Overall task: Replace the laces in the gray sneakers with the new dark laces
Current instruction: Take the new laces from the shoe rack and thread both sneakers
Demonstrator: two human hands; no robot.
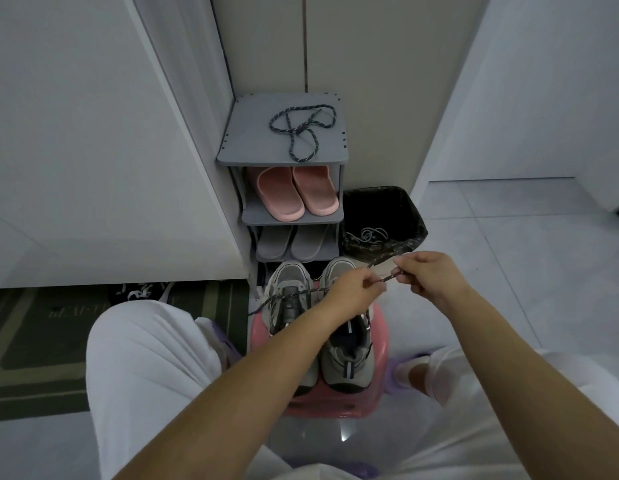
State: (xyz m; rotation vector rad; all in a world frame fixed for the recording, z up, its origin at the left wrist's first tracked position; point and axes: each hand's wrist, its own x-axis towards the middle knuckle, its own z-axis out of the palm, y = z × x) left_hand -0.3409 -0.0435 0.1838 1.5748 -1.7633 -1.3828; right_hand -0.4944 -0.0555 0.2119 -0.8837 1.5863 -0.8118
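The left gray sneaker (287,275) sits on the pink stool (258,327) with a dark lace (387,279) run across its lower eyelets, one tail trailing off to the left. The spare dark lace (303,133) lies on the shoe rack (245,140). The right sneaker (349,351) looks unlaced. The left hand (356,289) pinches the lace's other tail, and the right hand (429,275) pinches it just beyond, near the tip. Best, I judge, to draw both tails even, keep the tip pinched stiff, and feed it through the next eyelet from below without twisting
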